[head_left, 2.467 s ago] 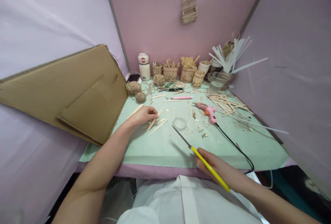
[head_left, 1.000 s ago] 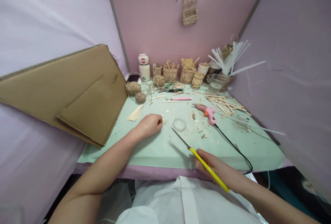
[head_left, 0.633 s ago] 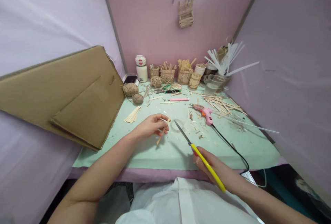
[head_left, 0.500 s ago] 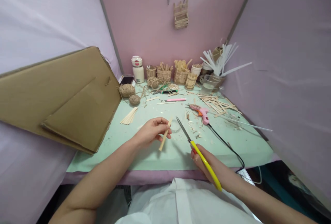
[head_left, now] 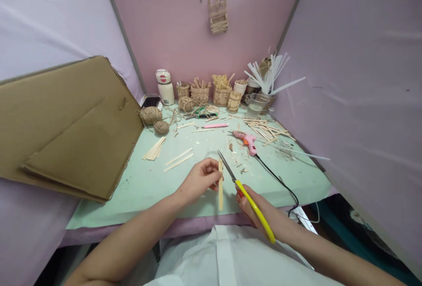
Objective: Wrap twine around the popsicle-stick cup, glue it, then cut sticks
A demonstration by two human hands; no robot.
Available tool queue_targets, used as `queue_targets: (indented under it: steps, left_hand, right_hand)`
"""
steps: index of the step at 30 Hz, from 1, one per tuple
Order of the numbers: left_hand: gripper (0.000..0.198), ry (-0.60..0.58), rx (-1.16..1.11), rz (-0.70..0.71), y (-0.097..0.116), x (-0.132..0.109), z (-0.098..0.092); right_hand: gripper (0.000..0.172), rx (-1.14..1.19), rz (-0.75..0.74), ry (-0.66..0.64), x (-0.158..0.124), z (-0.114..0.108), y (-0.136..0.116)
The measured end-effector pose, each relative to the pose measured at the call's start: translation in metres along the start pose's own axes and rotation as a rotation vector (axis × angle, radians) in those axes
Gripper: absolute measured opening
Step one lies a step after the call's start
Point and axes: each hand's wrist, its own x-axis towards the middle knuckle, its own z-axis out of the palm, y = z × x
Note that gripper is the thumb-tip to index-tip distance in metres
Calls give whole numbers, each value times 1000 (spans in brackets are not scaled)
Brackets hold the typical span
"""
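Between thumb and fingers, my left hand (head_left: 201, 178) pinches a flat wooden stick (head_left: 220, 193) that stands nearly upright in the view. My right hand (head_left: 252, 204) is closed on the yellow-handled scissors (head_left: 255, 211), whose blades point up and left, close to the top of the stick. The blades look nearly together. Behind my left hand lies a clear round ring (head_left: 212, 155), partly hidden by the fingers. Two thin sticks (head_left: 179, 162) rest on the green cloth left of that hand, and a fan of flat sticks (head_left: 154, 148) lies farther left.
A pink glue gun (head_left: 247, 141) with a black cord lies right of centre. Twine balls (head_left: 150, 115), a pink cutter (head_left: 215, 126), pliers (head_left: 206, 115), loose sticks (head_left: 267, 131) and stick-filled cups (head_left: 222, 96) are farther back. Cardboard (head_left: 75, 132) leans at the left.
The stick in my left hand has turned more upright and closer to the blades. The view has shifted, and the two thin sticks left of my hand now show.
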Motion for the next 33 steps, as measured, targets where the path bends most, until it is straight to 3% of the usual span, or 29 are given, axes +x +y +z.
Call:
queue_targets:
  steps: [9,33]
  left_hand:
    - [21,-27,-11,10,-2,0,0]
    - [20,-63,-86,-14,-2,-3,3]
  right_hand:
    - [47,-9,37,6,1,2,-14]
    - [52,-92,96,7,2,6,-14]
